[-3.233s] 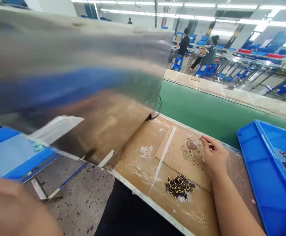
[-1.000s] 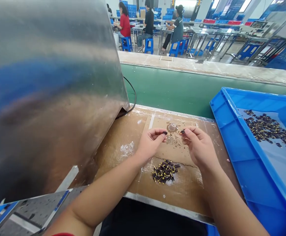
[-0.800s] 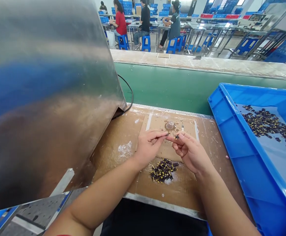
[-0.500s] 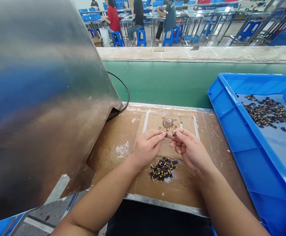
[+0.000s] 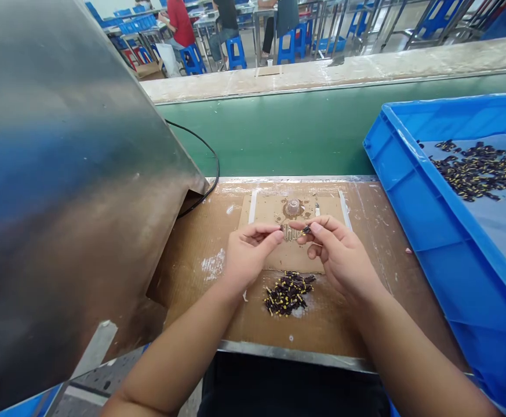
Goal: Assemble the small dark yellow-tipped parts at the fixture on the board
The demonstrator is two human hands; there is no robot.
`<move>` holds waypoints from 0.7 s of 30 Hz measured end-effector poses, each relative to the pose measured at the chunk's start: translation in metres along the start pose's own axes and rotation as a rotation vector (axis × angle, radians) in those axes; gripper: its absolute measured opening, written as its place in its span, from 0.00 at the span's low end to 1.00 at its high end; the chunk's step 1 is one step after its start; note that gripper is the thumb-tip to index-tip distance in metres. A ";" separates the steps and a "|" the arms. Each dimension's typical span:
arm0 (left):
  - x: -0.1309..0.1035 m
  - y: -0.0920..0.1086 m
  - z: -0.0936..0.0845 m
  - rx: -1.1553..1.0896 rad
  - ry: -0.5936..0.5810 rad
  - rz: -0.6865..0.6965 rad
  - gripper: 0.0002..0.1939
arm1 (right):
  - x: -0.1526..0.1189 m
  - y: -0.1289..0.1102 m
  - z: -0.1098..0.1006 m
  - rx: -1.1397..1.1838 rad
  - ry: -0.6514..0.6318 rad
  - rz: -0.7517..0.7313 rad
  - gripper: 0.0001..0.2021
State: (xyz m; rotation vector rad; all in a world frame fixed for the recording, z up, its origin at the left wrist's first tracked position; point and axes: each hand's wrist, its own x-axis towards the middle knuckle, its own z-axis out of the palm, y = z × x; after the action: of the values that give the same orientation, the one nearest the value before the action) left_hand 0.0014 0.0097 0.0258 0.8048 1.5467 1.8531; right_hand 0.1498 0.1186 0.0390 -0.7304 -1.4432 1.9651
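My left hand [image 5: 253,246] is closed in a pinch above the cardboard mat [image 5: 296,259]; a tiny dark piece shows at its fingertips, too small to name. Between the thumb and fingers of my right hand [image 5: 337,246] sits a small black-and-yellow part [image 5: 306,230]. The fingertips of both hands are a little apart. Below them lies a pile of small black parts with yellow ends [image 5: 290,293]. Behind the hands stands a small clear cup [image 5: 293,207] in a brownish stain, and a striped patch [image 5: 291,233] shows between the fingers.
A blue bin [image 5: 426,202] on the right holds many similar parts on a pale sheet. On the left rises a large metal panel [image 5: 70,174], with a black cable [image 5: 215,159] beside it. A green belt [image 5: 270,136] runs behind the work surface. Several people sit in the background.
The view has tilted slightly. My left hand has drawn a little to the left, widening the gap between the hands. The right hand still pinches its part.
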 end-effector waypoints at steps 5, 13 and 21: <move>0.001 0.004 0.002 -0.418 -0.059 -0.276 0.10 | -0.005 0.002 0.003 -0.049 0.103 -0.157 0.03; -0.002 0.007 0.004 -0.501 -0.073 -0.331 0.09 | -0.018 -0.010 0.019 -0.234 0.089 -0.250 0.09; -0.003 0.014 0.007 -0.522 -0.012 -0.315 0.11 | -0.023 0.004 0.022 -0.500 0.145 -0.501 0.10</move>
State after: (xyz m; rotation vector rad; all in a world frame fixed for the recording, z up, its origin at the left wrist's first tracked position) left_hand 0.0078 0.0097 0.0400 0.3107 1.0300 1.8772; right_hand 0.1490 0.0870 0.0431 -0.6197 -1.8336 1.1657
